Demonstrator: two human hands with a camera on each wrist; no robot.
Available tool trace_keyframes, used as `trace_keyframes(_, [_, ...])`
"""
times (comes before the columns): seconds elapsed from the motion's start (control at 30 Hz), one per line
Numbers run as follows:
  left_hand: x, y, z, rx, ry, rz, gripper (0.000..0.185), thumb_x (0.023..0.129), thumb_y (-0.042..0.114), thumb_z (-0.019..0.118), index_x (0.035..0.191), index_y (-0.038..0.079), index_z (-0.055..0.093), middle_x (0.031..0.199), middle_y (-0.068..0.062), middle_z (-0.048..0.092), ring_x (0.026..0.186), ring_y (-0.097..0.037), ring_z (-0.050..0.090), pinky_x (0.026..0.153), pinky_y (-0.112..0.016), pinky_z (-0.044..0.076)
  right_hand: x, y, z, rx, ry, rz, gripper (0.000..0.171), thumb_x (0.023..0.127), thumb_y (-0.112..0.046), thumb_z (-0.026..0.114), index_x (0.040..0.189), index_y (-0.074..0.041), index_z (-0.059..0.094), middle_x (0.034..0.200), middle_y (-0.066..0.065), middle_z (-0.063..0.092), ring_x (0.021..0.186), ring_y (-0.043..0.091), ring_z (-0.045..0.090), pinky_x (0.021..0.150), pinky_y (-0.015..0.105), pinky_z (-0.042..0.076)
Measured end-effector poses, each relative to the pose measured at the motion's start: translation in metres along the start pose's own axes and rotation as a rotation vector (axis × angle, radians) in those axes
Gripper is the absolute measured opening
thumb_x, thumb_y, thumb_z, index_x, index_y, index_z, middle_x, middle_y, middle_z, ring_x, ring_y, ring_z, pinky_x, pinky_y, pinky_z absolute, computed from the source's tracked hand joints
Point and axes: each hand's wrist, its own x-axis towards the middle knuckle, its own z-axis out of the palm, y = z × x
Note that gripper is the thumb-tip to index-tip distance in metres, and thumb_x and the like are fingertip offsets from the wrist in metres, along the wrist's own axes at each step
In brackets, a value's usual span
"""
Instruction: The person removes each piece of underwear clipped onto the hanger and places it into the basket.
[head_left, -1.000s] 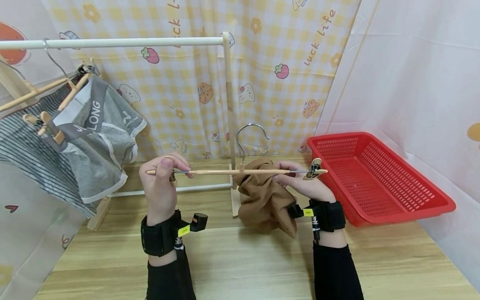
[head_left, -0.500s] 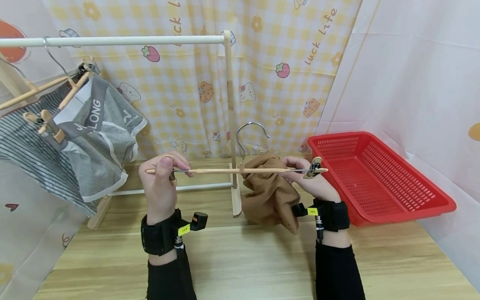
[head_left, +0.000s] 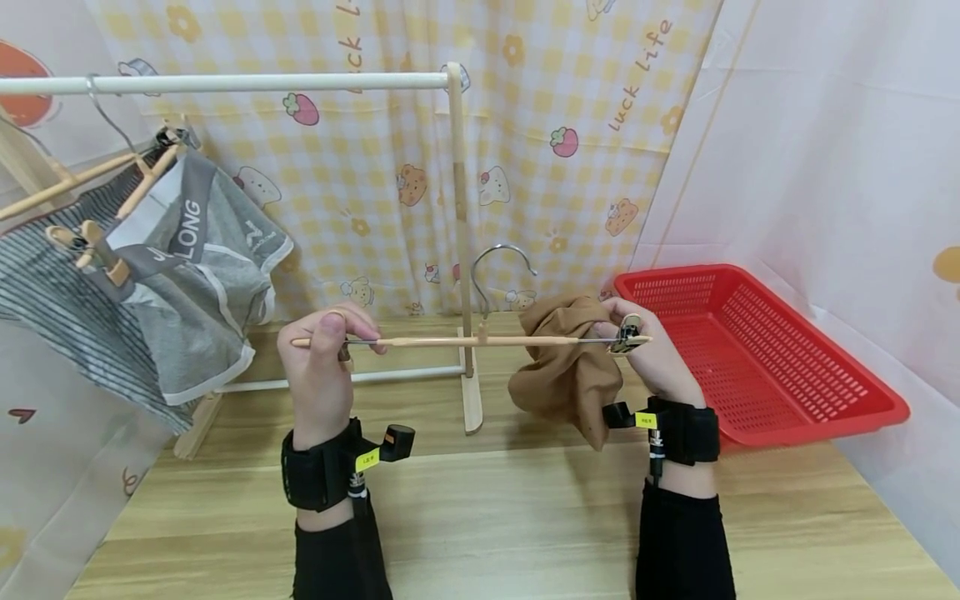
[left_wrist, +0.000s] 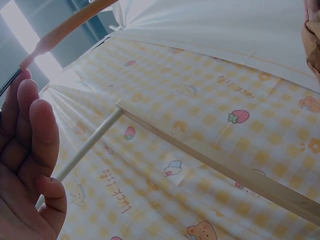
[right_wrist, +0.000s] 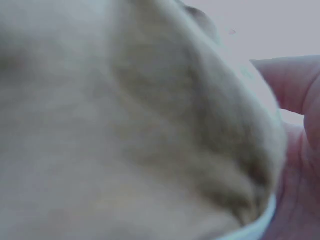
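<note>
My left hand (head_left: pixel 321 354) pinches the left end of a wooden clip hanger (head_left: pixel 431 342), thumb on top, largely covering the clip there. The hanger lies level, its metal hook upward; the right clip (head_left: pixel 628 335) grips no cloth. Behind the bar's right part, my right hand (head_left: pixel 660 354) holds a crumpled brown garment (head_left: pixel 562 375) that dangles above the table. The left wrist view catches the hanger bar (left_wrist: pixel 75 27) over my fingertips. Blurred garment cloth (right_wrist: pixel 125 125) fills most of the right wrist view, beside part of my hand (right_wrist: pixel 300 150).
On the left, a rack with a white rail (head_left: pixel 262 83) carries grey boxer briefs (head_left: pixel 202 275) and a striped garment (head_left: pixel 67 275) on clip hangers. A red plastic basket (head_left: pixel 757 433) stands to the right on the wooden table (head_left: pixel 487 517). A checked curtain (head_left: pixel 360 167) hangs behind.
My right hand has moved right and slightly up with the brown garment, which now hangs nearer the hanger's right clip. The left hand and hanger have stayed almost still.
</note>
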Motion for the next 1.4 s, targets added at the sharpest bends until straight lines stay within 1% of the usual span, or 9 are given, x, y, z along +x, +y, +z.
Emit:
trace_keyframes(0.1, [0.000, 0.000, 0.000, 0.003, 0.004, -0.002, 0.043, 0.092, 0.024, 0.061, 0.060, -0.004, 0.065, 0.059, -0.010, 0.062, 0.047, -0.018, 0.055, 0.048, -0.026, 0.041, -0.001, -0.001, -0.004, 0.105, 0.086, -0.011, 0.006, 0.098, -0.003, 0.058, 0.103, -0.002, 0.060, 0.089, 0.001, 0.057, 0.082, 0.010, 0.052, 0.068, 0.020, 0.044])
trace_keyframes(0.2, [0.000, -0.001, 0.000, -0.002, 0.008, -0.011, 0.043, 0.092, 0.025, 0.062, 0.060, -0.004, 0.065, 0.059, -0.011, 0.062, 0.047, -0.019, 0.055, 0.047, -0.026, 0.040, -0.003, -0.002, -0.007, 0.163, 0.173, -0.028, 0.007, 0.098, -0.002, 0.057, 0.103, -0.004, 0.061, 0.088, 0.001, 0.059, 0.079, 0.009, 0.055, 0.064, 0.018, 0.046])
trace_keyframes(0.33, [0.000, -0.002, -0.001, -0.009, 0.007, -0.018, 0.043, 0.092, 0.025, 0.063, 0.060, -0.003, 0.065, 0.059, -0.011, 0.062, 0.047, -0.019, 0.055, 0.047, -0.026, 0.040, -0.005, -0.002, -0.011, 0.164, 0.297, -0.053, 0.008, 0.098, -0.004, 0.058, 0.103, -0.007, 0.064, 0.091, -0.001, 0.063, 0.081, 0.008, 0.057, 0.067, 0.018, 0.048])
trace_keyframes(0.53, [-0.001, -0.002, -0.002, -0.014, 0.014, -0.020, 0.042, 0.092, 0.025, 0.063, 0.060, -0.003, 0.065, 0.060, -0.011, 0.062, 0.047, -0.019, 0.055, 0.046, -0.027, 0.041, -0.006, -0.004, -0.010, 0.283, 0.456, -0.068, 0.008, 0.098, -0.002, 0.057, 0.099, -0.006, 0.064, 0.086, 0.000, 0.061, 0.074, 0.008, 0.057, 0.061, 0.017, 0.049])
trace_keyframes(0.67, [-0.002, -0.002, -0.003, -0.007, 0.021, -0.016, 0.043, 0.092, 0.025, 0.063, 0.060, -0.004, 0.065, 0.059, -0.011, 0.062, 0.048, -0.020, 0.054, 0.047, -0.027, 0.041, -0.005, -0.006, -0.010, 0.376, 0.649, -0.141, 0.009, 0.097, 0.002, 0.057, 0.097, -0.002, 0.064, 0.088, 0.007, 0.061, 0.074, 0.012, 0.059, 0.060, 0.019, 0.050])
trace_keyframes(0.83, [-0.001, -0.001, -0.003, -0.020, 0.027, 0.000, 0.043, 0.092, 0.023, 0.062, 0.060, -0.005, 0.064, 0.058, -0.011, 0.062, 0.049, -0.021, 0.054, 0.051, -0.029, 0.043, -0.005, -0.008, -0.016, 0.490, 0.869, -0.302, 0.005, 0.095, 0.004, 0.058, 0.097, 0.004, 0.063, 0.093, 0.013, 0.060, 0.075, 0.016, 0.059, 0.059, 0.021, 0.050])
trace_keyframes(0.97, [-0.001, -0.001, -0.003, -0.032, 0.034, -0.001, 0.043, 0.092, 0.023, 0.062, 0.060, -0.005, 0.063, 0.058, -0.011, 0.061, 0.050, -0.020, 0.054, 0.053, -0.030, 0.043, -0.006, -0.006, -0.022, 0.548, 0.960, -0.389, 0.005, 0.094, 0.005, 0.059, 0.098, 0.008, 0.061, 0.095, 0.017, 0.058, 0.076, 0.019, 0.060, 0.058, 0.023, 0.051])
trace_keyframes(1.3, [-0.001, -0.002, -0.004, -0.028, 0.033, 0.002, 0.044, 0.092, 0.023, 0.062, 0.059, -0.006, 0.063, 0.057, -0.012, 0.061, 0.049, -0.020, 0.054, 0.050, -0.029, 0.041, -0.010, -0.002, -0.032, 0.587, 1.151, -0.467, 0.008, 0.095, 0.003, 0.057, 0.102, 0.007, 0.059, 0.101, 0.022, 0.057, 0.082, 0.028, 0.061, 0.064, 0.030, 0.051])
trace_keyframes(1.4, [0.000, -0.003, -0.004, -0.029, 0.034, 0.003, 0.044, 0.092, 0.024, 0.062, 0.059, -0.006, 0.063, 0.058, -0.012, 0.062, 0.048, -0.020, 0.054, 0.049, -0.028, 0.041, -0.010, -0.001, -0.035, 0.602, 1.203, -0.472, 0.009, 0.096, 0.003, 0.056, 0.104, 0.006, 0.057, 0.106, 0.022, 0.057, 0.088, 0.031, 0.063, 0.071, 0.033, 0.054])
